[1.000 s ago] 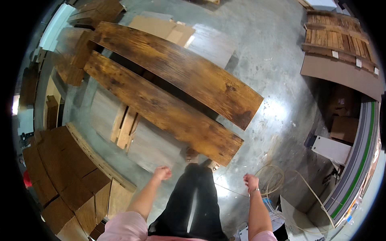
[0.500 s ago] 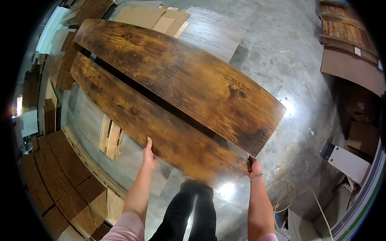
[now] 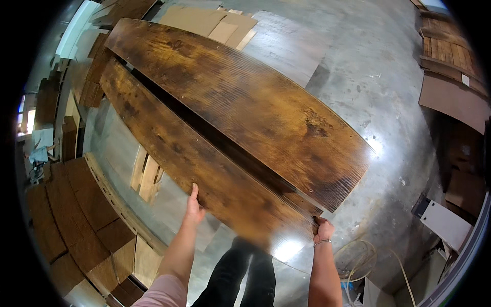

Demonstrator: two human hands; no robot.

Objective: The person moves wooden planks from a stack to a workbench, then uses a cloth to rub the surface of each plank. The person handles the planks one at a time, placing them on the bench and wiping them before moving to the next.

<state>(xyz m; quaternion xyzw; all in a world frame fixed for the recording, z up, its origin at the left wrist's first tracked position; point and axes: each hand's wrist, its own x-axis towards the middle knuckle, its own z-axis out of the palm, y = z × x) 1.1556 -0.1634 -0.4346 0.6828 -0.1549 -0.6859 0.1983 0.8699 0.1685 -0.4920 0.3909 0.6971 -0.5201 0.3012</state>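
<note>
Both my grips have come onto the near board (image 3: 204, 158) since a second ago, when they hung clear of it; its near edge now covers my feet, which showed then. My left grip (image 3: 194, 209) is clamped on the board's near long edge, thumb lying on top and the other fingers out of sight beneath. My right grip (image 3: 323, 231), with a bracelet (image 3: 322, 242) at the wrist, is closed on the far corner of the same board's right end, its fingers curled at the edge. This board stretches from just before my legs (image 3: 243, 279) away to the far left, brown and mottled with dark patches, and a bright glare sits on its right end.

Just beyond it lies the far board (image 3: 250, 107), of the same brown. A dark gap runs between them, narrow at the far left and wider near my right grip, where another brown surface shows lower down.

On the near left, brown boxes (image 3: 71, 215) are piled close together. Pale wooden strips (image 3: 147, 176) show past the board's left edge. Flat cardboard (image 3: 197, 21) lies on the far side, beside a grey sheet (image 3: 291, 43). A coiled hose (image 3: 372, 256) rests on the floor (image 3: 394, 133) at the near right.
</note>
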